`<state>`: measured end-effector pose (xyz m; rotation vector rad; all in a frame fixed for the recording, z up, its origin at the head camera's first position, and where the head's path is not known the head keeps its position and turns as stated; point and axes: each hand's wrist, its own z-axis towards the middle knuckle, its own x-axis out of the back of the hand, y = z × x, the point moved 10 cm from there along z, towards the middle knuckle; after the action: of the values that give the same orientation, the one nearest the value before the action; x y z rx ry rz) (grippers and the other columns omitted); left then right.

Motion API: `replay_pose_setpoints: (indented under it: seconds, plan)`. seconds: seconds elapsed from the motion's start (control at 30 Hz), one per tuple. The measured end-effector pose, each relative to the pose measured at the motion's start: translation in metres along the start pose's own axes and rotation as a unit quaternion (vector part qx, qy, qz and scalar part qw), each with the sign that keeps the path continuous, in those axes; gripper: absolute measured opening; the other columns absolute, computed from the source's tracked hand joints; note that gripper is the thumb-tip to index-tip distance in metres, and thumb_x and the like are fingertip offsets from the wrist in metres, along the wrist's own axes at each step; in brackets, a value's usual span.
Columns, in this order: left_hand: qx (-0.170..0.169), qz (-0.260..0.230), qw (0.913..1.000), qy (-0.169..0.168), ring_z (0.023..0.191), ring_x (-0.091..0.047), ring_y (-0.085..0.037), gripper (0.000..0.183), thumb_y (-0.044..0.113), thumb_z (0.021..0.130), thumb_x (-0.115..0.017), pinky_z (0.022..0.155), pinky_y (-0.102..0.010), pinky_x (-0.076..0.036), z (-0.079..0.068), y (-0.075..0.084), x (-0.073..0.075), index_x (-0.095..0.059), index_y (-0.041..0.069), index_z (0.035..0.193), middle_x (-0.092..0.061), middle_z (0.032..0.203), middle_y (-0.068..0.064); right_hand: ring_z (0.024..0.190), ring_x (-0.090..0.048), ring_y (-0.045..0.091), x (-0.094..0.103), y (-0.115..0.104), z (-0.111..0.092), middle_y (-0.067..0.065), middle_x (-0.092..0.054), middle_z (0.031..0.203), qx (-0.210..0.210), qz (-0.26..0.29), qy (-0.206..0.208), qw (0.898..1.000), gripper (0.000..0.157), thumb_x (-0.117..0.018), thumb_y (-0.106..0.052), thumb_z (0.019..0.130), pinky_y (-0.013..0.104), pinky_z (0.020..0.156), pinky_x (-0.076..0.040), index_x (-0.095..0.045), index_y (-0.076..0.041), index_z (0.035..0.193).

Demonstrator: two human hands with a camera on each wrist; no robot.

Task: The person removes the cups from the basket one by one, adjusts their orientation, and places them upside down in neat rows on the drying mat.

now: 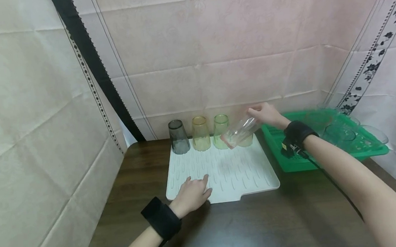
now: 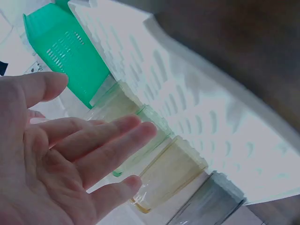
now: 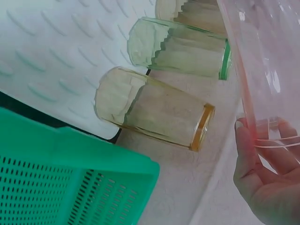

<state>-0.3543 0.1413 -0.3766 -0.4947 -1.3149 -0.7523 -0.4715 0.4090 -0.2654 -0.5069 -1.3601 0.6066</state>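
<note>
My right hand [image 1: 266,115] pinches one end of a clear, pink-tinted drinking glass [image 1: 241,131]. It holds this glass tilted above the back right of a white ribbed tray [image 1: 219,172]. Along the tray's back edge stand a grey glass [image 1: 179,137], an amber glass [image 1: 200,134], a green glass [image 1: 221,132] and a second amber glass [image 3: 154,108], which the pink one partly covers in the head view. Over the tray's front left edge, my left hand [image 1: 192,193] is spread loosely and holds nothing; whether it touches the tray I cannot tell.
Right of the tray sits a green perforated basket [image 1: 292,164] with several clear glass pieces [image 1: 340,133] in it, partly behind my right forearm. Everything rests on a dark wooden table [image 1: 262,227]. A pale cloth [image 1: 233,39] hangs behind and on both sides.
</note>
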Motion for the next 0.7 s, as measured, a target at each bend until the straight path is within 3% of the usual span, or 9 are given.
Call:
replay_pose_setpoints:
  seconds: [0.03,0.13,0.2,0.27,0.33,0.4,0.47,0.53,0.7]
  plan:
    - [0.0,0.0,1.0,0.003,0.059,-0.064,-0.015,0.043,0.026,0.095,-0.06,0.09,-0.053,-0.052,0.004,0.001,0.002,-0.06,-0.005,0.125,-0.053,0.051,0.001,0.077,-0.064,0.018,-0.002,0.0,0.0,0.022,-0.066,0.12,-0.001,0.002,-0.002,1.0,0.051,-0.047,-0.04,0.097,0.026,0.065,-0.054,-0.061,-0.003,0.129]
    - [0.01,-0.03,0.9995,-0.001,0.046,-0.049,-0.01,0.048,0.028,0.097,-0.058,0.065,-0.037,-0.055,0.017,-0.001,0.005,-0.055,-0.005,0.131,-0.048,0.05,0.002,0.077,-0.064,0.019,-0.005,0.001,-0.002,0.023,-0.065,0.119,-0.004,0.007,-0.007,1.0,0.052,-0.046,-0.04,0.097,0.027,0.065,-0.054,-0.061,-0.002,0.128]
    - [0.031,-0.078,0.9964,-0.007,0.042,-0.037,-0.008,0.055,0.03,0.098,-0.056,0.047,-0.028,-0.044,0.027,-0.006,0.006,-0.046,-0.004,0.14,-0.053,0.054,-0.002,0.079,-0.064,0.02,-0.008,0.001,-0.003,0.023,-0.065,0.118,-0.008,0.018,-0.012,1.0,0.05,-0.046,-0.039,0.097,0.027,0.065,-0.055,-0.062,-0.002,0.127]
    - [0.058,-0.138,0.9887,0.001,0.043,-0.038,-0.008,0.065,0.033,0.098,-0.056,0.041,-0.024,-0.034,0.037,-0.012,0.01,-0.034,-0.004,0.147,-0.065,0.068,-0.008,0.08,-0.065,0.02,-0.011,0.001,-0.004,0.023,-0.065,0.118,-0.01,0.032,-0.017,0.999,0.049,-0.046,-0.037,0.097,0.027,0.066,-0.056,-0.062,-0.002,0.127]
    - [0.086,-0.201,0.9756,0.022,0.053,-0.057,-0.013,0.074,0.036,0.097,-0.058,0.049,-0.025,-0.045,0.048,-0.019,0.015,-0.024,-0.003,0.151,-0.072,0.091,-0.015,0.08,-0.065,0.019,-0.013,-0.001,-0.005,0.023,-0.064,0.118,-0.01,0.048,-0.023,0.999,0.048,-0.045,-0.035,0.097,0.027,0.067,-0.057,-0.061,-0.001,0.127]
    - [0.103,-0.256,0.96,0.048,0.078,-0.07,-0.022,0.082,0.039,0.095,-0.061,0.065,-0.031,-0.056,0.059,-0.024,0.02,-0.019,-0.002,0.151,-0.069,0.114,-0.021,0.079,-0.065,0.018,-0.015,-0.002,-0.006,0.023,-0.065,0.117,-0.008,0.056,-0.024,0.998,0.047,-0.045,-0.033,0.097,0.027,0.067,-0.058,-0.062,-0.001,0.126]
    - [0.106,-0.298,0.946,0.07,0.105,-0.067,-0.031,0.088,0.039,0.092,-0.065,0.083,-0.039,-0.056,0.07,-0.027,0.024,-0.015,0.0,0.152,-0.061,0.128,-0.023,0.077,-0.065,0.017,-0.017,-0.004,-0.008,0.023,-0.065,0.115,-0.004,0.059,-0.024,0.998,0.046,-0.045,-0.033,0.097,0.026,0.066,-0.057,-0.062,-0.001,0.126]
    - [0.101,-0.334,0.9332,0.086,0.117,-0.06,-0.036,0.093,0.037,0.088,-0.07,0.091,-0.045,-0.053,0.08,-0.027,0.026,-0.013,0.002,0.153,-0.052,0.138,-0.023,0.077,-0.064,0.017,-0.018,-0.007,-0.009,0.022,-0.066,0.113,0.002,0.052,-0.022,0.998,0.045,-0.045,-0.033,0.097,0.026,0.065,-0.057,-0.062,-0.002,0.125]
    - [0.089,-0.38,0.913,0.12,0.116,-0.055,-0.03,0.099,0.031,0.081,-0.079,0.097,-0.044,-0.049,0.097,-0.027,0.029,-0.017,0.004,0.153,-0.052,0.12,-0.012,0.079,-0.064,0.018,-0.024,-0.012,-0.014,0.022,-0.066,0.113,0.006,0.058,-0.03,0.998,0.046,-0.044,-0.035,0.099,0.031,0.069,-0.058,-0.062,-0.004,0.126]
